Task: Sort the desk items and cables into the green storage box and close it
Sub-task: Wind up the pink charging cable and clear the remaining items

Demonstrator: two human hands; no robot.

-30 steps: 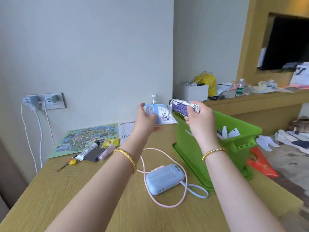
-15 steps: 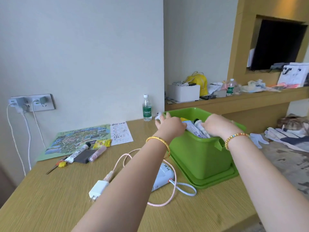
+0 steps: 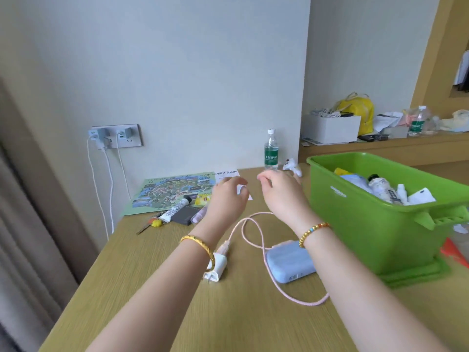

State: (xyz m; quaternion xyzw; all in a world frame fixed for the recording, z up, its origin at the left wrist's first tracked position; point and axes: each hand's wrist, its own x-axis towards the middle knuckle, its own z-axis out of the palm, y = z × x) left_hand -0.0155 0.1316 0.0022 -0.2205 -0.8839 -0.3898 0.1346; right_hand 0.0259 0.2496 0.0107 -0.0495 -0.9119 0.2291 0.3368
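Both your hands hang empty above the desk (image 3: 157, 295), clear of the green box (image 3: 375, 224) on your right. Your left hand (image 3: 228, 199) has its fingers loosely curled with nothing between them; your right hand (image 3: 281, 194) is much the same, fingers relaxed and slightly bent, gripping nothing. They sit side by side over the far part of the desk, which looks like you are picking what to collect next, since the loose items lie just ahead and to the left.

The box stands open at the desk's right edge, seemingly resting on its own lid (image 3: 416, 273), which would keep the lid handy for closing. It is bright green plastic with a lipped rim and a side handle, and already holds a bottle, some packets and white pieces.

Still outside it: a blue power bank (image 3: 289, 262) just beside the box, with a pink cable (image 3: 256, 229) looping to a white plug (image 3: 218, 265) under your left wrist. Near the wall a white tube (image 3: 175, 209), a dark card (image 3: 185, 215), a pink stick (image 3: 199, 215), a yellow packet (image 3: 203, 198) and keys (image 3: 152, 223) lie on or beside a map (image 3: 172, 191). A water bottle (image 3: 271, 151) stands upright by the wall.
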